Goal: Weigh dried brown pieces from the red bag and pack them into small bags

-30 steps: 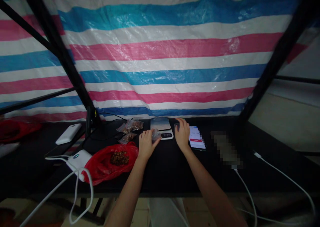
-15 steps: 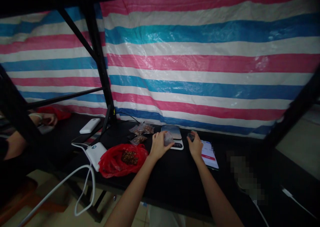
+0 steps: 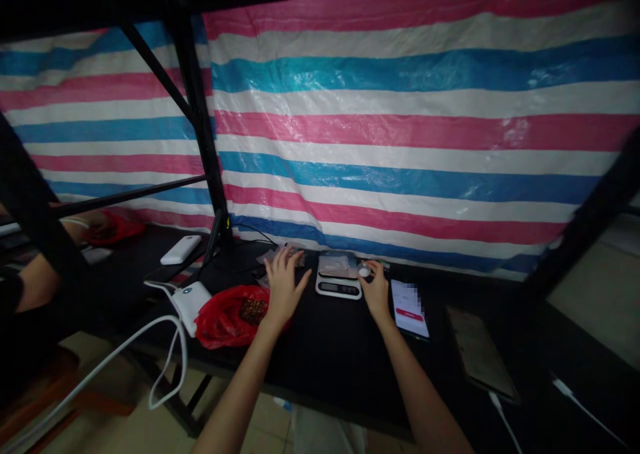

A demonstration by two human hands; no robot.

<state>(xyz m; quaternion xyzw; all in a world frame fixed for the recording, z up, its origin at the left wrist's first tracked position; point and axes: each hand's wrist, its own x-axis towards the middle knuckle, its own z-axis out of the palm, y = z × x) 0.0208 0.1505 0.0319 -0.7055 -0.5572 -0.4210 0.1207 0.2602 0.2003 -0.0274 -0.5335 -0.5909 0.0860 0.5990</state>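
My left hand (image 3: 284,286) is open, its fingers spread in front of the small clear bags (image 3: 295,251) of brown bits and partly hiding them. Just below it lies a red plastic bag (image 3: 220,321), its mouth open on a pile of small brown pieces (image 3: 253,311). A white digital scale (image 3: 323,294) sits between my hands, with a clear plastic bag (image 3: 334,265) flat on its platform. At the scale's right edge, my right hand (image 3: 376,293) pinches a small round whitish object (image 3: 365,271) whose kind I cannot make out.
A lit phone (image 3: 410,311) lies right of my right hand. Farther right are a dark phone (image 3: 480,354) on a cable and a loose white plug (image 3: 570,387). Left stand a white power bank (image 3: 193,307) with cables and another white box (image 3: 181,250). A co-worker's arm (image 3: 43,281) shows far left.
My left hand has let go of the clear bag, now lying on the scale, and moved left to the small bags. My right hand has shifted left to the scale's edge.
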